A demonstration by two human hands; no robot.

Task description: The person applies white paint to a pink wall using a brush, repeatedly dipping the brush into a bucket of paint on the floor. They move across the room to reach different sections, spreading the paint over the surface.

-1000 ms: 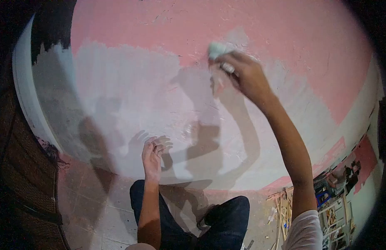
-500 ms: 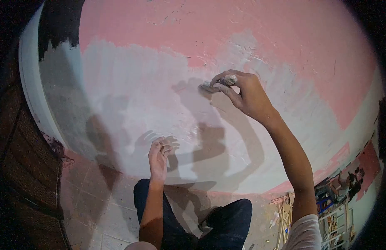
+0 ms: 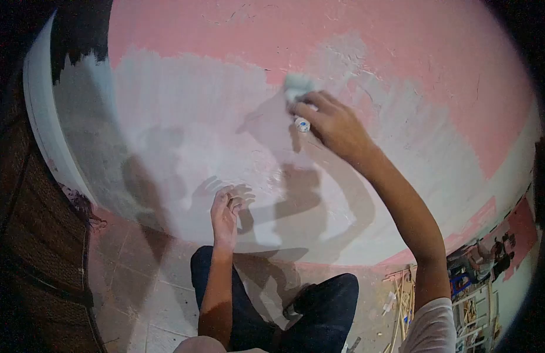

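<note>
My right hand [image 3: 330, 120] is closed around a paintbrush [image 3: 299, 87]. The pale, broad head of the brush points up at the wall, near the ragged border between white and pink paint, and is somewhat blurred. The round end of its handle shows below my fingers. My left hand [image 3: 225, 215] is lower down, close to the wall, with fingers loosely bent and apart and nothing visible in them. The wall [image 3: 184, 112] carries whitish paint over pink, with several rough, flaking spots.
A dark brown woven-looking panel [image 3: 43, 235] stands at the left beside a white edge strip. Below are my bent knees [image 3: 325, 306] and the tiled floor [image 3: 161, 294]. Wooden sticks [image 3: 405, 300], a white rack [image 3: 475, 317] and another person [image 3: 487, 259] are at the lower right.
My right hand has turned the brush, so its head now points upward instead of left, and sits higher on the wall. The left hand has barely moved.
</note>
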